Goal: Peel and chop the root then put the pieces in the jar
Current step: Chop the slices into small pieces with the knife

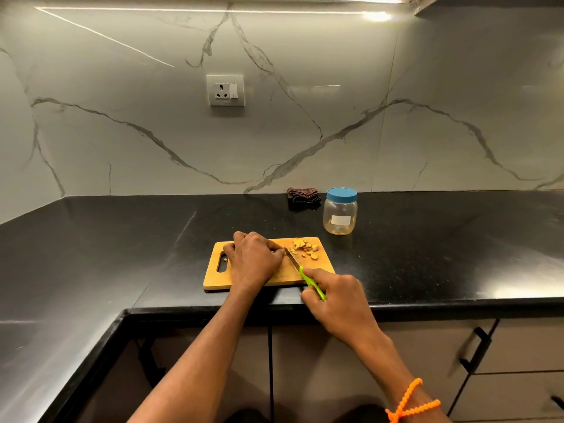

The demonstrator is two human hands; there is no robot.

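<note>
Right hand (338, 303) grips the green handle of a small knife (302, 271), fingers curled round it, index finger laid along the top toward the blade. The blade runs up and left from that grip, its tip down on the wooden cutting board (274, 277) right against the fingertips of the left hand.

Left hand (253, 257) sits knuckles-up on the board, fingers curled down and tucked, pinning something beneath them at the blade's tip. The root itself is hidden under those fingers; only a sliver shows at the knife edge, too small to make out. Cannot tell how much of it is left uncut.

Just beyond the blade, on the far side from the left hand, lies a loose heap of cut pieces (305, 248), yellow-orange with some brown bits, on the board's far right corner. One small piece lies by the board's handle slot, on the outer side of the left hand.

Past the heap, farther from the knife hand and off the board, stands a clear plastic jar (340, 213) with a blue lid on it and a white label; a few yellow bits show at its bottom. Beside the jar, a dark folded cloth (303, 196) against the marble wall. All on a black counter (122, 239). Orange beaded band (412, 403) on the right wrist.
</note>
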